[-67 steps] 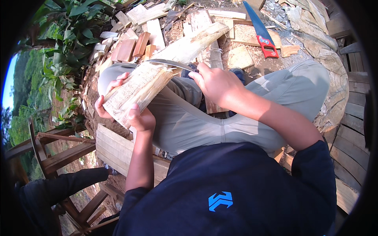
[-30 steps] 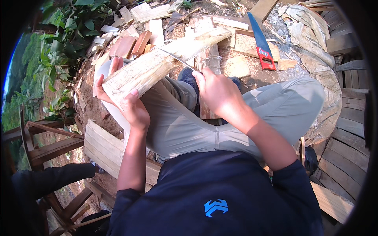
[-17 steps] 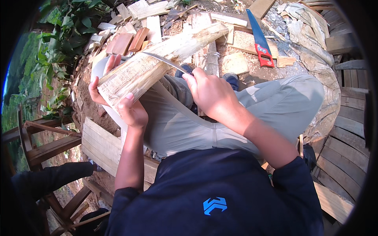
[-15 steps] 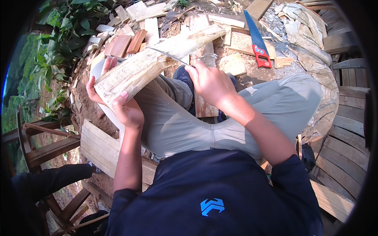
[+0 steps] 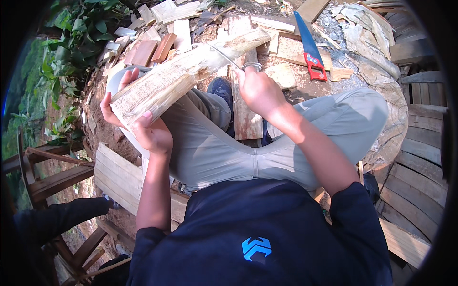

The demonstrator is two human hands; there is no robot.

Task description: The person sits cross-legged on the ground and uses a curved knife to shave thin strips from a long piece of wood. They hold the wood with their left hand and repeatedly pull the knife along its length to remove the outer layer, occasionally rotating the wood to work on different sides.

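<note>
My left hand (image 5: 151,134) grips the near-left end of a long, pale, rough-hewn piece of wood (image 5: 160,86), thumb on the near side and fingers round the far edge. The wood slants up to the right over my lap, narrowing toward its far end. In my closed right hand (image 5: 263,94) is a knife (image 5: 224,55); its handle is mostly hidden by my fingers. The thin blade lies across the wood's narrower part, pointing up and left. I cannot tell whether it bites into the surface.
A handsaw (image 5: 312,50) with a red handle lies on the ground at the far right. Offcuts (image 5: 164,46) and shavings are scattered beyond the wood. An upright-running plank (image 5: 247,114) lies between my feet. Wooden slats (image 5: 415,181) stand at right, leafy plants (image 5: 78,43) at left. Another person's leg (image 5: 71,212) shows lower left.
My right hand and the knife have shifted up and slightly right, so the blade sits nearer the wood's far end. My left hand keeps its grip, and the wood has barely moved.
</note>
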